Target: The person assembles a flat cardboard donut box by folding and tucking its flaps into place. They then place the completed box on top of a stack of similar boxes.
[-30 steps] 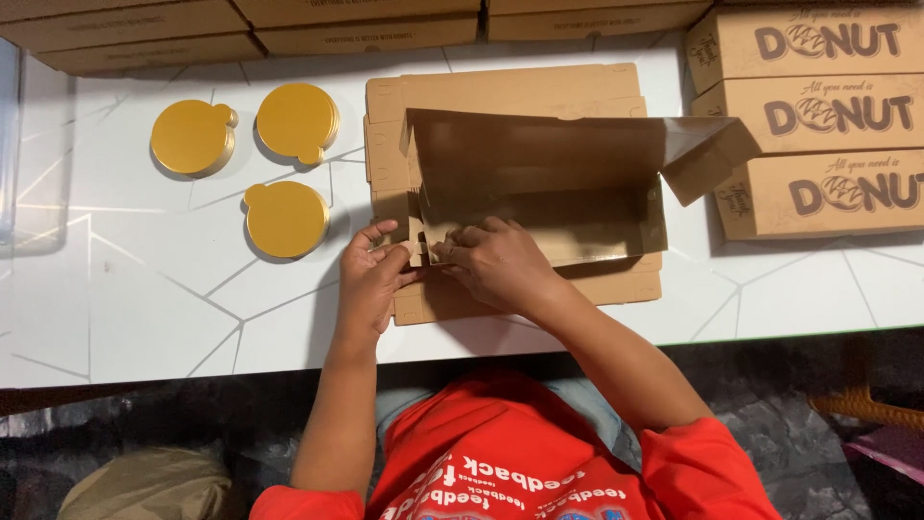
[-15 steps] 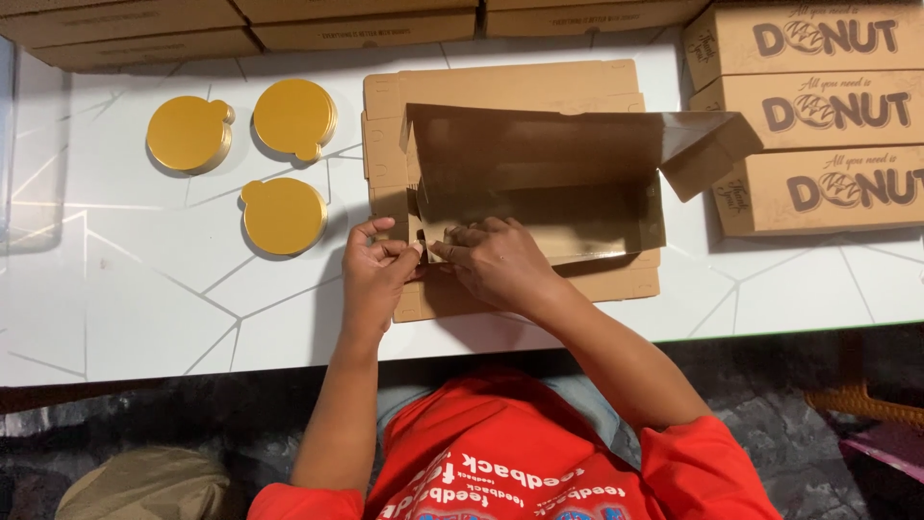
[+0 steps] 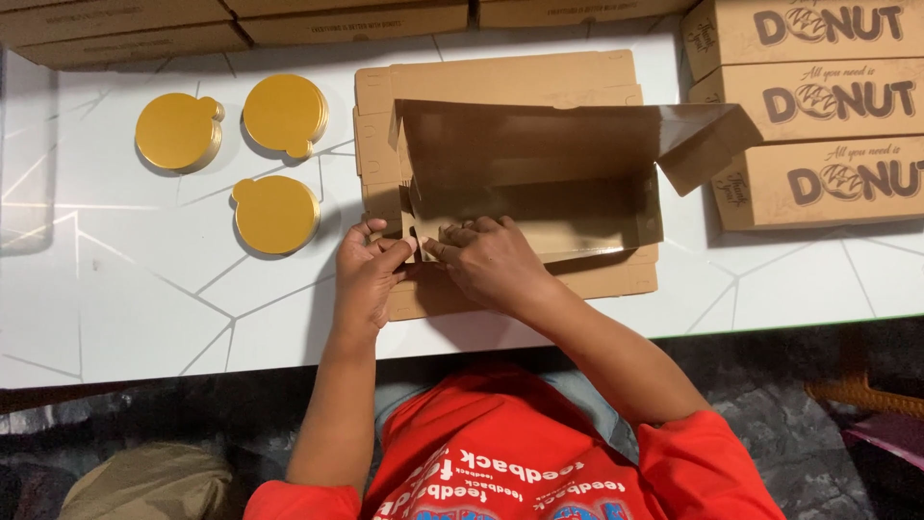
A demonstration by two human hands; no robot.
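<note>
Both hands, left hand and right hand, stay pinched on the half-folded cardboard box corner, fingers barely shifted.

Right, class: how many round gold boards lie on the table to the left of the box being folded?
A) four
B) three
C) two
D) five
B: three gold boards lie on the white table, left of the box that both hands fold.

Left hand and right hand close together, fingers curled, apparently pinching, forearms extended forward.
</note>
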